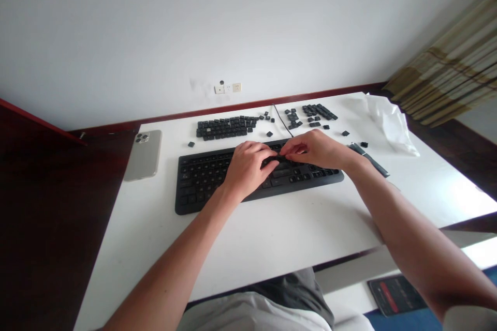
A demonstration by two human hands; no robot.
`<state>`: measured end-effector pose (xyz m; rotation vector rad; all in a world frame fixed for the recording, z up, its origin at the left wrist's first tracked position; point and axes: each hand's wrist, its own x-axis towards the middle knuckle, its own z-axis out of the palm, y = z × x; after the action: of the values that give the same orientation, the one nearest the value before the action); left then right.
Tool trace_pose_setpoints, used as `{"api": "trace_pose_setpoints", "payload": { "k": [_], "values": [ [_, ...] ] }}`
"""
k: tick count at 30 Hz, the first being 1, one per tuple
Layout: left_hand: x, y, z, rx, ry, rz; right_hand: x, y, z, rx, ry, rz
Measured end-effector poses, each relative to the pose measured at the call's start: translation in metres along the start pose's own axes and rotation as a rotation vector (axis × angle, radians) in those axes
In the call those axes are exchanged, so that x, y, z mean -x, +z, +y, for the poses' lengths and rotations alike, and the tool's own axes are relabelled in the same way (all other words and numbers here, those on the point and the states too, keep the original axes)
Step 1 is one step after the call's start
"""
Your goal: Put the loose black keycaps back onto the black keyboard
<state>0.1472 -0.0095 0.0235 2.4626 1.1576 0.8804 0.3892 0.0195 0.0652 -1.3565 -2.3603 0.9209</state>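
A black keyboard lies on the white table, with its right part showing bare sockets where keycaps are off. My left hand rests over its middle, fingers curled together, thumb and index close. Just right of it, my right hand reaches down over the keyboard's upper edge with thumb and fingertips pinched. The fingertips of both hands almost meet; whatever is between them is too small and hidden to make out. Behind the keyboard lies a group of loose black keycaps; further keycaps are scattered to the right.
A phone lies at the table's left. Right of the keyboard are a dark strip-like item and a crumpled clear plastic bag. The keyboard cable runs back toward the wall. Another phone-like device sits below the table's front edge.
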Motion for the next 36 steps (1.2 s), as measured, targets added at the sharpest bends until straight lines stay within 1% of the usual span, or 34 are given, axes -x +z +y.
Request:
{"api": "trace_pose_setpoints", "payload": {
  "k": [7, 11, 16, 20, 23, 25, 28, 30, 32, 34, 36],
  "values": [
    [0.001, 0.009, 0.012, 0.01, -0.092, 0.028, 0.002, 0.003, -0.004, 0.019, -0.031, -0.012],
    [0.001, 0.009, 0.011, 0.029, -0.093, 0.022, 0.004, 0.002, -0.008, 0.028, -0.059, -0.028],
    [0.001, 0.007, 0.013, -0.008, -0.043, 0.016, 0.006, -0.001, -0.011, 0.0, -0.04, -0.045],
    [0.002, 0.005, 0.018, -0.116, 0.032, 0.015, 0.004, -0.004, -0.01, -0.097, -0.022, -0.106],
    [0.002, 0.005, 0.018, -0.166, 0.066, 0.019, 0.003, -0.004, -0.008, -0.166, 0.019, -0.149],
    [0.002, 0.005, 0.018, -0.191, 0.089, 0.029, 0.002, -0.004, -0.006, -0.191, 0.04, -0.162],
    [0.001, 0.004, 0.019, -0.199, 0.118, 0.052, 0.001, -0.003, -0.005, -0.225, 0.032, -0.17],
    [0.0, 0.001, 0.019, -0.169, 0.093, 0.083, 0.0, -0.002, -0.003, -0.252, 0.027, -0.141],
    [0.0, -0.002, 0.017, -0.137, 0.03, 0.123, -0.001, -0.003, 0.0, -0.217, 0.043, -0.049],
    [0.0, -0.004, 0.01, -0.11, -0.036, 0.157, -0.001, -0.004, 0.002, -0.106, 0.066, 0.059],
    [0.0, -0.004, 0.002, -0.072, -0.075, 0.162, 0.0, -0.005, 0.004, 0.006, 0.082, 0.113]
  ]
}}
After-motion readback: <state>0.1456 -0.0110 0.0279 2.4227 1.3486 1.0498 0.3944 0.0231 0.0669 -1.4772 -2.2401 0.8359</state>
